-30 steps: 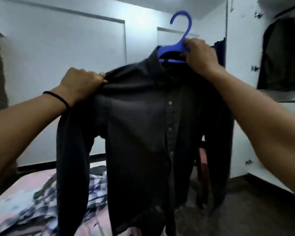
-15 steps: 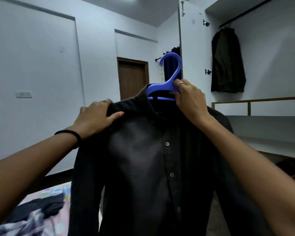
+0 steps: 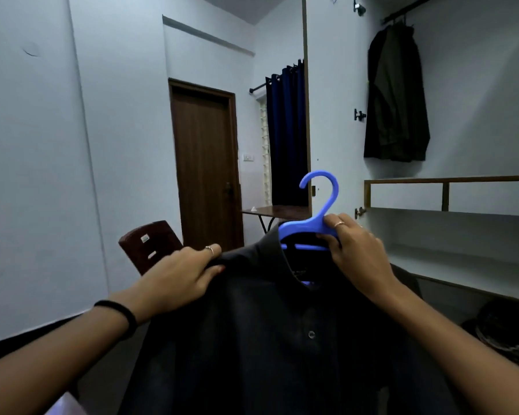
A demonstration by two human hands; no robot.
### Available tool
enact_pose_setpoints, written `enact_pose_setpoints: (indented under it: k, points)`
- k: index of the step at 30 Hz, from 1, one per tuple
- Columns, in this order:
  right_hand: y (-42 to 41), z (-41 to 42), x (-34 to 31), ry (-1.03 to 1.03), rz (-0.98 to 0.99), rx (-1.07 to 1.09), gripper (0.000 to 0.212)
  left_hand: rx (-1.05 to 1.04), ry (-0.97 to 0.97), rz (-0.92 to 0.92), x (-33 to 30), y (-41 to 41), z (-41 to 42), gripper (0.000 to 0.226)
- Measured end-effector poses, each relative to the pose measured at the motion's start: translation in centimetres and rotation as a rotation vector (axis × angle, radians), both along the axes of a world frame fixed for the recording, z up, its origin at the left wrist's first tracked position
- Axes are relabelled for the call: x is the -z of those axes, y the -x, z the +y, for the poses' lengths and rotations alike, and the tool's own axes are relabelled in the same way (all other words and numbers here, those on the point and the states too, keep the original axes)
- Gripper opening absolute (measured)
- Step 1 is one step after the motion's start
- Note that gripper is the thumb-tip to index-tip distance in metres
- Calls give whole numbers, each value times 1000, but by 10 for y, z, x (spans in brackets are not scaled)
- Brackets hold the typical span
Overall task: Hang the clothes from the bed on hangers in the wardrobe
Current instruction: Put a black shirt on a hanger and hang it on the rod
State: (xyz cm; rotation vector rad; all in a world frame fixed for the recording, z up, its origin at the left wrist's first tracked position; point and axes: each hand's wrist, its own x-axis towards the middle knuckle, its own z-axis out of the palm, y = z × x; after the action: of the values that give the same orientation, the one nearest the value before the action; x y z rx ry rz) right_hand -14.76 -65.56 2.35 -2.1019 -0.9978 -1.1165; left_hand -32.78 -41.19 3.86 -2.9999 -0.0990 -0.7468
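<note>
Right hand: my right hand (image 3: 352, 248) grips the blue hanger (image 3: 307, 227) at its neck, fingers curled over the top bar and thumb under it, so the hook stays upright and free to catch a rod.
Left hand: my left hand (image 3: 182, 275) pinches the shoulder seam of the dark shirt (image 3: 267, 339), thumb in front and fingers behind, to keep that shoulder seated on the hanger's arm while I carry it.
Shirt: it hangs below and between both hands, collar just left of my right hand, front placket facing me; the lower part runs out of view.
Hook: it rises above my right hand, its opening turned to the left, away from the wardrobe side.
Wardrobe: open, ahead and to the right of my right hand; its rail (image 3: 408, 9) sits high above that hand, well apart, with a dark jacket (image 3: 396, 94) already hung there.
Shelf: the wardrobe shelf (image 3: 450, 211) lies just beyond my right hand, lower than the rail.
Step, as I judge it: shirt is on the hanger; lifting it to the rail is not yet done.
Risk: the left shoulder could slip off once I let go.
</note>
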Motion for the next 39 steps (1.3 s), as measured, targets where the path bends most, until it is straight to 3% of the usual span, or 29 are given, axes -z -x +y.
enact_pose_setpoints:
  k: [3,6,13,21,24,27,30,33,36,39]
  points:
    - [-48,-18,-36,-13,45,70,26,61,22,27,-42,-55,-17,23]
    - [-90,-44,-91,-54,75,95,30,157,49,67,-105,-109,-34,7]
    - [-143,-78,-244,10,21,141,28,280,505,341,-231,-184,-54,28]
    - [-138,-107,-391,-88,270,-99,28,319,388,-75,-353,-170,-74,9]
    - [-127,-116,-416,-18,276,-49,32,310,353,-137,-380,-168,-75,7]
    - [-122,-117,-424,55,158,255,43,290,324,-186,-399,-173,-79,14]
    - [-123,-109,-429,50,145,469,26,294,309,-214,-418,-189,-81,21]
    - [-141,-96,-442,-30,207,451,7,266,270,-189,-436,-221,-75,24]
    - [-167,-69,-449,-160,224,361,7,233,296,-180,-445,-260,-57,29]
    - [-196,-41,-453,-131,194,361,19,236,340,-212,-453,-297,-35,34]
